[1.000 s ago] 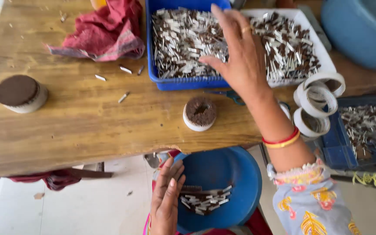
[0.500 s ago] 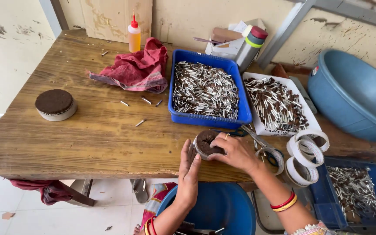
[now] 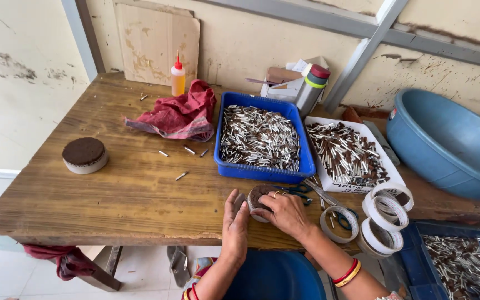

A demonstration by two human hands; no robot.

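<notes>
A wooden table [image 3: 112, 200] fills most of the head view, set against a worn pale wall. At 3 o'clock, off the table's right end, sits a large blue basin [image 3: 445, 150]. Near the table's centre stands a blue tray [image 3: 262, 169] heaped with small pale and brown sticks, and just beside it, toward 3 o'clock, a white tray [image 3: 387, 172] holds more of them. At 11 o'clock from the blue tray lies a crumpled red cloth [image 3: 176, 116], with a yellow squeeze bottle [image 3: 178, 78] behind it. At 4 o'clock, near the table edge, are several white tape rings [image 3: 387, 214]. At 9 o'clock rests a round bundle with a dark top [image 3: 84, 154], well apart from the hands.

At 6 o'clock, on the table's near edge, both hands meet around a small round bundle [image 3: 258, 195] of sticks. The left hand [image 3: 234, 225] is flat and open, its fingers pressed against the bundle's left side. The right hand [image 3: 285, 214] curls over the top of it, gripping it.
</notes>
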